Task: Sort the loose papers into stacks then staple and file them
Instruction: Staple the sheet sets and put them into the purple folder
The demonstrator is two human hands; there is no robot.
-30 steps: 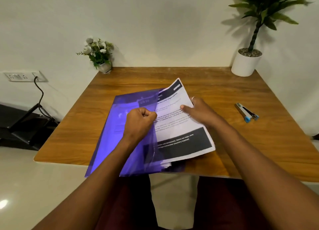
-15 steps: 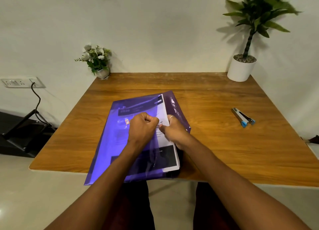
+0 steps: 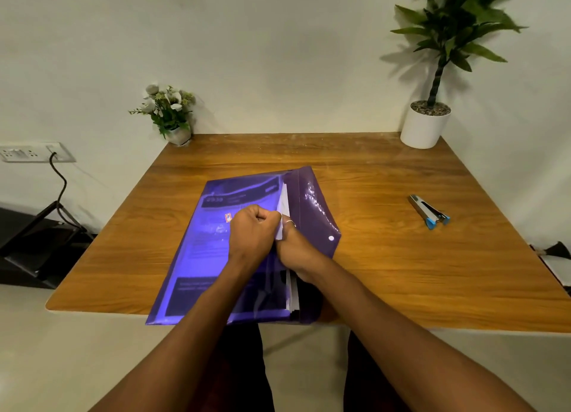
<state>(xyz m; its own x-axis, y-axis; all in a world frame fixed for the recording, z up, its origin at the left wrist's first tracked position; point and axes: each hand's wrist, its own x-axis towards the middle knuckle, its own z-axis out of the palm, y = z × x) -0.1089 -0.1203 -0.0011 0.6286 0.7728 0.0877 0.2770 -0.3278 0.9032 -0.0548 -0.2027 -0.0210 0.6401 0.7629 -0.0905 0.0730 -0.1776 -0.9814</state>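
Duly noted left hand (image 3: 253,229) clenched on front cover of purple folder (image 3: 197,257) at near edge of bench (image 3: 401,272), right hand (image 3: 298,251) gripping papers (image 3: 283,203) nearly inside; recommended sliding squarely, edges flush, without creasing.

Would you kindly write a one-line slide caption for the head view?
Left hand and right hand tuck papers into a purple folder on a wooden table; a stapler lies aside.

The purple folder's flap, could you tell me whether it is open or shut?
Open: the flap lies folded out rightward, snap stud bare, papers showing.
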